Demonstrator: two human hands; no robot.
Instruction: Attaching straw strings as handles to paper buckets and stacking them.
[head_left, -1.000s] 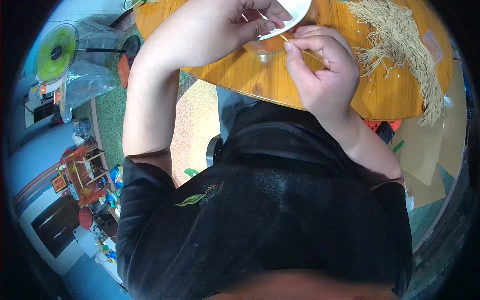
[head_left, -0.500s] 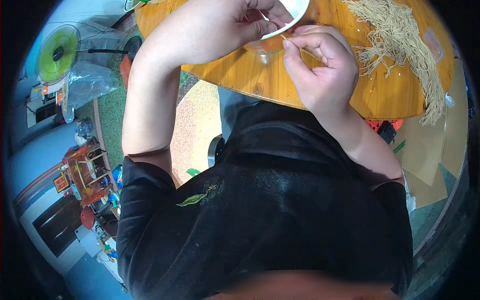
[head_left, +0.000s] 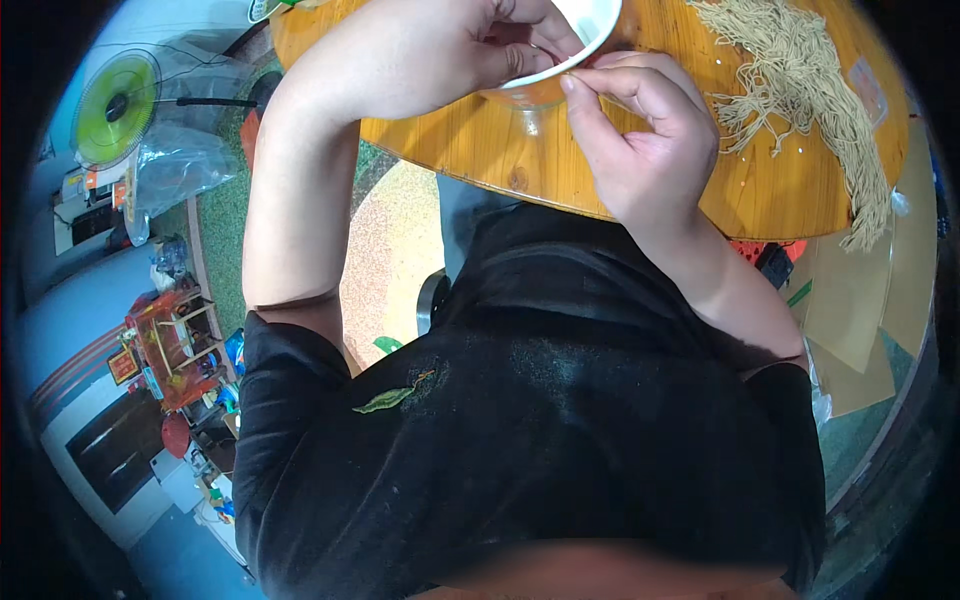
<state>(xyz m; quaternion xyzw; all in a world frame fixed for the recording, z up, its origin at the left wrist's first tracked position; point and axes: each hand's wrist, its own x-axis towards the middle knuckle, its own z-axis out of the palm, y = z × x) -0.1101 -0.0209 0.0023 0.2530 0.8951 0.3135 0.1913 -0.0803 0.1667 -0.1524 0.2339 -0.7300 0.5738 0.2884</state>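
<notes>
Pinching a thin tan strand (head_left: 567,74) that barely shows, the right hand (head_left: 655,135) keeps its thumb and forefinger together beside the rim of a white bowl (head_left: 596,18). The left hand (head_left: 455,55) reaches over this bowl, fingers bent; whether they grip it, I cannot tell. One strand seems to be in work, with plenty of tan yarn (head_left: 790,75) lying loose toward the right of the bench (head_left: 515,160). What the bowl holds is hidden by the left hand and the view's upper edge, so how much is done stays unclear. Around lie a green fan (head_left: 115,108), clear plastic (head_left: 185,165) and cardboard (head_left: 850,310).
</notes>
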